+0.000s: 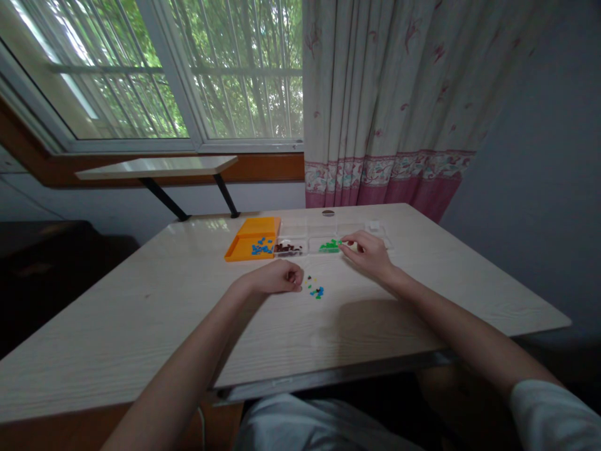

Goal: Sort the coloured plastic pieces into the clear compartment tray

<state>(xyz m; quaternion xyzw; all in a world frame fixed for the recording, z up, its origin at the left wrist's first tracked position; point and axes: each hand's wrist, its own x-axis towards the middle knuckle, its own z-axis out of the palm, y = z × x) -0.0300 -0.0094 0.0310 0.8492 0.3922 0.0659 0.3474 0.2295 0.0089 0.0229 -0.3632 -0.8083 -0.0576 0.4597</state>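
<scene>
My left hand [278, 277] rests on the pale wooden table [141, 326] curled into a loose fist; what it holds, if anything, is hidden. Just to its right lies a small heap of tiny coloured pieces [315, 289], blue, green and yellow. My right hand [369, 252] reaches to a clear compartment tray [300, 227], its fingers pinched together at the edge of the cell with green pieces [330, 246]. Another cell holds dark brown pieces [288, 249]. An orange lid [256, 237] at the tray's left carries blue pieces [261, 247].
A small white object [374, 224] sits in a far right cell, and a dark round thing [328, 213] lies at the table's back edge. A window with a narrow shelf [159, 167] is behind, a patterned curtain [385, 106] to the right.
</scene>
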